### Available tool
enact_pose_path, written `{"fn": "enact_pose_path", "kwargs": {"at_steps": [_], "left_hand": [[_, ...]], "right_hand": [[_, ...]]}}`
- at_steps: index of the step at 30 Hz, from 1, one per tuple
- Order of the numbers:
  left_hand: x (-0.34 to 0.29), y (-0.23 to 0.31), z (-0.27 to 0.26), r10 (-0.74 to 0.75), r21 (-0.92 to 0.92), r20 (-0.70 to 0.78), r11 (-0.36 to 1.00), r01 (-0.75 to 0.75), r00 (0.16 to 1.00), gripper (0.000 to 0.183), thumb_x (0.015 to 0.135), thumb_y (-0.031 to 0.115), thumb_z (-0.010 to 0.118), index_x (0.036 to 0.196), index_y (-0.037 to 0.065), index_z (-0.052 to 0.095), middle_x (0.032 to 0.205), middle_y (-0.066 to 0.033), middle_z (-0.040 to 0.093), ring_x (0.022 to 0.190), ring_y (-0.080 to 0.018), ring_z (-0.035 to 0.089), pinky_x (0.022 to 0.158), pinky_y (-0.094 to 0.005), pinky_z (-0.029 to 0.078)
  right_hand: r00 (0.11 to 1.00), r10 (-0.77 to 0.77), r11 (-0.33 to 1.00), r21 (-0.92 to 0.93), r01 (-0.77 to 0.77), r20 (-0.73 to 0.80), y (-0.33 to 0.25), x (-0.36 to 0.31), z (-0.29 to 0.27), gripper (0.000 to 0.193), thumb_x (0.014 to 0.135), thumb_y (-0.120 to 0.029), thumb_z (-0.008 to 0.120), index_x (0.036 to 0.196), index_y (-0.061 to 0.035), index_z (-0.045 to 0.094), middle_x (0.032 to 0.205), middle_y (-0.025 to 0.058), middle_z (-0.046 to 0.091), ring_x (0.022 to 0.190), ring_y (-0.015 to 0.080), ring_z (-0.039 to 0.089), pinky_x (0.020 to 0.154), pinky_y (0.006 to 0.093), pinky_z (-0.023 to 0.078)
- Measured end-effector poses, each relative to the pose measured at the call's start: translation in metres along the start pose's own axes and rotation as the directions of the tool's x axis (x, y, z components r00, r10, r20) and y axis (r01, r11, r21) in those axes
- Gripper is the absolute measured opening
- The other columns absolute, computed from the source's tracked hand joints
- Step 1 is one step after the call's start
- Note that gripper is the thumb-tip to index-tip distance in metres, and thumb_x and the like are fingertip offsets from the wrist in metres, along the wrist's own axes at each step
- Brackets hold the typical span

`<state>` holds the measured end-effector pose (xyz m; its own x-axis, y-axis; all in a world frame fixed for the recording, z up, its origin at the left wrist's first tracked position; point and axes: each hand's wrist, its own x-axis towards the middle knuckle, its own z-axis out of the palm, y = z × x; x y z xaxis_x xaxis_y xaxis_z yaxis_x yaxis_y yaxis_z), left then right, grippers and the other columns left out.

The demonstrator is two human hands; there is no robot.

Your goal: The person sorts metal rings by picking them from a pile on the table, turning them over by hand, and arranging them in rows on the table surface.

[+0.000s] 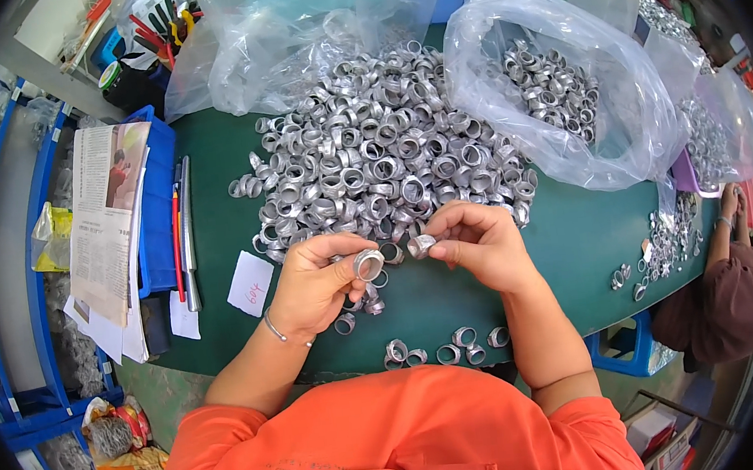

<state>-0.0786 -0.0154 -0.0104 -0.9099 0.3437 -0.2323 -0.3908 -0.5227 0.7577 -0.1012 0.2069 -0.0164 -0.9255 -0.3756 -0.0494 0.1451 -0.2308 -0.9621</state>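
My left hand (319, 275) is closed in a pinch on a silvery metal ring (368, 265), its round opening turned up toward me. A second metal ring (420, 246) sits between the thumb and fingers of my right hand (479, 241). Both hands are above the near edge of a large heap of similar rings (369, 159) on the green table (576, 234). A few loose rings (344, 323) lie under my left hand. Closer to me, along the table's front edge, there is a small group of rings (463, 337).
A clear plastic bag (630, 134) holding more rings stands at the right. On the left are a white card (250, 281), a newspaper (104, 225) and a blue bin (157, 211). Scattered ring pieces (667, 239) lie at far right, near another person (723, 301).
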Motion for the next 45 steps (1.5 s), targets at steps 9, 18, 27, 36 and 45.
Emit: {"fn": "enact_pose_path", "kwargs": {"at_steps": [9, 18, 27, 36, 45], "left_hand": [[0.001, -0.001, -0.007, -0.032, -0.157, 0.079, 0.987, 0.044, 0.996, 0.021, 0.076, 0.009, 0.066, 0.093, -0.003, 0.059, 0.079, -0.0097, 0.055, 0.065, -0.0161, 0.052, 0.051, -0.0248, 0.044], [0.001, 0.005, -0.01, -0.05, -0.23, 0.063, 0.971, 0.064, 0.997, 0.019, 0.079, 0.002, 0.048, 0.096, -0.002, 0.056, 0.091, -0.0144, 0.054, 0.071, -0.0188, 0.054, 0.054, -0.0245, 0.047], [0.005, 0.013, 0.002, -0.122, 0.221, -0.19, 0.961, 0.164, 0.974, 0.015, 0.072, 0.0, 0.065, 0.086, 0.0, 0.057, 0.071, -0.0042, 0.054, 0.06, -0.0109, 0.052, 0.049, -0.0228, 0.043], [0.018, -0.014, 0.018, 0.069, 0.852, 0.41, -0.385, -0.355, 0.909, 0.007, 0.07, 0.01, 0.064, 0.072, 0.005, 0.06, 0.072, -0.0073, 0.049, 0.066, -0.0247, 0.058, 0.054, -0.0345, 0.047], [0.013, 0.0, 0.016, 0.242, 0.801, 0.218, 0.509, -0.315, 0.946, 0.014, 0.067, -0.002, 0.069, 0.079, 0.001, 0.064, 0.088, -0.0079, 0.056, 0.08, -0.0166, 0.056, 0.071, -0.0246, 0.046]], "right_hand": [[0.985, 0.063, 0.916, 0.382, -0.122, 0.163, 0.008, -0.001, -0.014, 0.013, 0.077, -0.002, 0.063, 0.088, 0.0052, 0.063, 0.074, 0.011, 0.063, 0.058, 0.0141, 0.059, 0.048, 0.0231, 0.046], [0.974, 0.074, 0.971, -0.209, -0.119, -0.214, 0.004, -0.002, 0.007, 0.007, 0.073, -0.001, 0.065, 0.079, 0.0023, 0.064, 0.069, 0.0031, 0.062, 0.055, 0.0027, 0.053, 0.048, 0.0169, 0.042], [0.986, 0.1, 0.94, 0.337, -0.049, -0.135, -0.004, 0.007, 0.001, 0.022, 0.074, 0.005, 0.059, 0.095, 0.0007, 0.057, 0.08, 0.0068, 0.06, 0.066, 0.0131, 0.057, 0.056, 0.0234, 0.048], [0.881, -0.474, 0.351, -0.913, 0.206, 0.016, 0.021, 0.018, 0.02, 0.013, 0.07, -0.008, 0.067, 0.081, -0.0039, 0.061, 0.076, 0.0103, 0.053, 0.062, 0.029, 0.057, 0.054, 0.0368, 0.047], [0.962, -0.241, 0.846, -0.514, 0.142, -0.13, 0.001, 0.009, 0.003, 0.013, 0.07, -0.004, 0.069, 0.081, -0.0009, 0.065, 0.075, 0.0065, 0.061, 0.065, 0.0139, 0.056, 0.06, 0.0249, 0.044]]}}
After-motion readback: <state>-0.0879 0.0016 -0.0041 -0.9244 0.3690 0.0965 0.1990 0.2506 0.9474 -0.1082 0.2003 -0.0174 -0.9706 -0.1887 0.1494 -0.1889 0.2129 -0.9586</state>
